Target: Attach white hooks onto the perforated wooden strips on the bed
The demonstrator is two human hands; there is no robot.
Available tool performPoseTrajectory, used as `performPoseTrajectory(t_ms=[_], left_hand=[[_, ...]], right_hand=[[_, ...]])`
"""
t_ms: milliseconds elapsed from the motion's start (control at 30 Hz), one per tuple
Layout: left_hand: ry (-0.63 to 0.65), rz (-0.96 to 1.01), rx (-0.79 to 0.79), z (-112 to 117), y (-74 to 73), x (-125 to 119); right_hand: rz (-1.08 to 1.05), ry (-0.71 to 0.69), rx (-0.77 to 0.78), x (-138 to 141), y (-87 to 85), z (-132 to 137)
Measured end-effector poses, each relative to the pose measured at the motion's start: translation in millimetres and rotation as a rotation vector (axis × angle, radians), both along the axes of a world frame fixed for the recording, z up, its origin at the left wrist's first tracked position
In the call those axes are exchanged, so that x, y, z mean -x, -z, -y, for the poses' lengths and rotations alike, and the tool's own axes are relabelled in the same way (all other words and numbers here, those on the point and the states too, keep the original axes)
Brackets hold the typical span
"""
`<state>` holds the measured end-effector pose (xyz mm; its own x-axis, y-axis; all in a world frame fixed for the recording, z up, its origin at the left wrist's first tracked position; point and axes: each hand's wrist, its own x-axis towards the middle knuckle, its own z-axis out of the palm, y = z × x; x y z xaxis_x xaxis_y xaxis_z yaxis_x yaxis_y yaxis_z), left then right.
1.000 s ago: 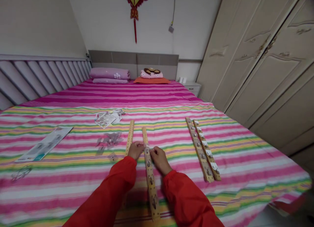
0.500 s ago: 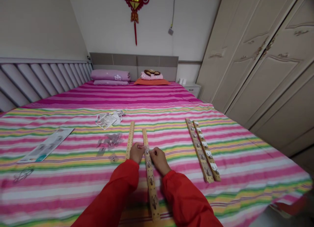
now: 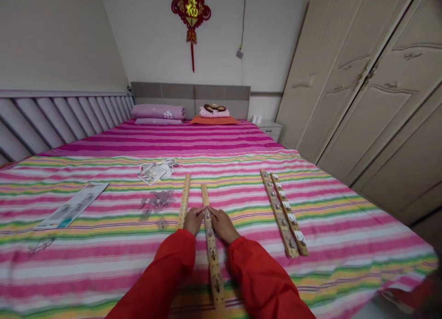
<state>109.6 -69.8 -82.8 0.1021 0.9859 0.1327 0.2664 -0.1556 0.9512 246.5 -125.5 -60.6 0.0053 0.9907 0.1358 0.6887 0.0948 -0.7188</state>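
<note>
Striped bedding point(image 3: 331, 263) carried a wooden strip point(image 3: 214, 263) between the left hand point(image 3: 194, 221) and right hand point(image 3: 221, 223). Their fingers point(image 3: 200, 211) were narrowed at its farthest metal hook point(image 3: 207, 215), grip impossible to tell; uneven pressure on that soft surface could have knocked the hook askew.

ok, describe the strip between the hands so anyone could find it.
On the striped bed cover, find the two red sleeves. Between the left hand and right hand lies a wooden strip carrying metal pieces. Both hands converge on it, unlike the strip close on its left or the pair farther right.
</note>
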Motion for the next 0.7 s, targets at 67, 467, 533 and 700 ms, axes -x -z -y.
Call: performPoseTrajectory(t_ms=[67, 467, 533, 700], left_hand=[[0.025, -0.078, -0.054, 0.3, 2.9, 2.2], [0.104, -0.130, -0.010, -1.5, 8.5, 0.0], [0.084, -0.111, 0.017, -0.8, 6.5, 0.2], [0.018, -0.029, 0.082, 2.2, 2.3, -0.8]], right_hand=[[0.042, -0.018, 0.027, 0.2, -3.9, -0.1], [0.114, -0.022, 0.178, 0.0, -15.0, -6.0], [-0.032, -0.053, 0.146, -3.9, -7.3, -9.5], [-0.451, -0.022, 0.052, -10.9, 18.9, -17.9]])
